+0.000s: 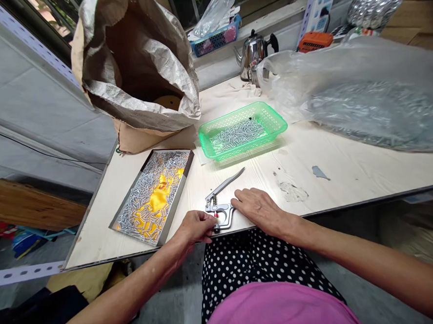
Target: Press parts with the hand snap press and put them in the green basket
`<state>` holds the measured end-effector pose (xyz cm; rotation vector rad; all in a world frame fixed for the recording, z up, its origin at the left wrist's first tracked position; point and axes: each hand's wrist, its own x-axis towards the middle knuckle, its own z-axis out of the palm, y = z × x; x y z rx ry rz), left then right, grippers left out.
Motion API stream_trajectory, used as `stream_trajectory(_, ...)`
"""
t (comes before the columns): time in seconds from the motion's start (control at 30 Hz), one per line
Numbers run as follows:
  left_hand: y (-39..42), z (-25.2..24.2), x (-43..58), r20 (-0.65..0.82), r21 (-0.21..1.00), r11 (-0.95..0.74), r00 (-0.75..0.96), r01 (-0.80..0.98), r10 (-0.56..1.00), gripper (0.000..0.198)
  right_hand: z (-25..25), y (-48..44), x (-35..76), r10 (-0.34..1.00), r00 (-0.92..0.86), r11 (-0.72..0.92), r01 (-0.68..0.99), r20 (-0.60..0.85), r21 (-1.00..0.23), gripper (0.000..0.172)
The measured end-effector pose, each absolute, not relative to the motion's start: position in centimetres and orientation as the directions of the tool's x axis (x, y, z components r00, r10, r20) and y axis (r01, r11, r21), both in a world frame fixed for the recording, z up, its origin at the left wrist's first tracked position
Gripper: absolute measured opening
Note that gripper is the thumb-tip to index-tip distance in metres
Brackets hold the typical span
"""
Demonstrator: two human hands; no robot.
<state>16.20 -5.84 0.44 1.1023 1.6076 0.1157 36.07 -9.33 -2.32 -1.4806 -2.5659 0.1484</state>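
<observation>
A small metal hand press with a long lever sits at the near edge of the pale table. My left hand is closed in a pinch at the press's lower jaw, and whatever it holds is too small to make out. My right hand rests fingers-down on the body of the press. To the left lies a flat metal tray with a yellow bottom, strewn with several small silver pieces. A green plastic basket farther back holds more of them.
A large open paper sack stands at the back left. A big clear plastic bag of small parts fills the right side. A steel kettle and a blue basket sit by the window.
</observation>
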Motion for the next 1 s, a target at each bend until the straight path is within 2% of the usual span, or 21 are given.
stream_trajectory(0.23, -6.2, 0.8, 16.4, -0.751, 0.572, 0.592, 0.072, 0.568, 0.656, 0.023, -2.7, -9.8, 36.1, 0.871, -0.486, 0.49, 0.852, 0.068, -0.187, 0.017)
stream_trajectory(0.4, -5.9, 0.7, 16.1, -0.785, 0.548, 0.622, 0.088, 0.56, 0.613, 0.029, -2.2, -8.3, 37.3, 0.86, -0.504, 0.504, 0.82, 0.075, -0.269, 0.015)
stream_trajectory(0.57, -5.7, 0.4, 16.0, -0.792, 0.537, 0.627, 0.082, 0.564, 0.605, 0.034, -1.2, -4.8, 38.3, 0.909, -0.4, 0.414, 0.898, 0.115, -0.151, 0.031)
stream_trajectory(0.77, -5.7, 0.5, 16.1, -0.795, 0.523, 0.613, 0.078, 0.592, 0.602, 0.039, -1.5, -3.2, 39.2, 0.898, -0.441, 0.438, 0.888, 0.015, -0.141, 0.018)
stream_trajectory(0.9, -5.7, 0.7, 16.3, -0.796, 0.508, 0.603, 0.068, 0.615, 0.601, 0.041, -1.6, -3.8, 40.9, 0.87, -0.49, 0.493, 0.854, 0.061, -0.168, 0.025)
stream_trajectory(1.0, -5.7, 0.8, 16.5, -0.794, 0.506, 0.602, 0.061, 0.617, 0.605, 0.042, -2.0, -4.6, 41.9, 0.844, -0.532, 0.532, 0.817, 0.066, -0.221, 0.045)
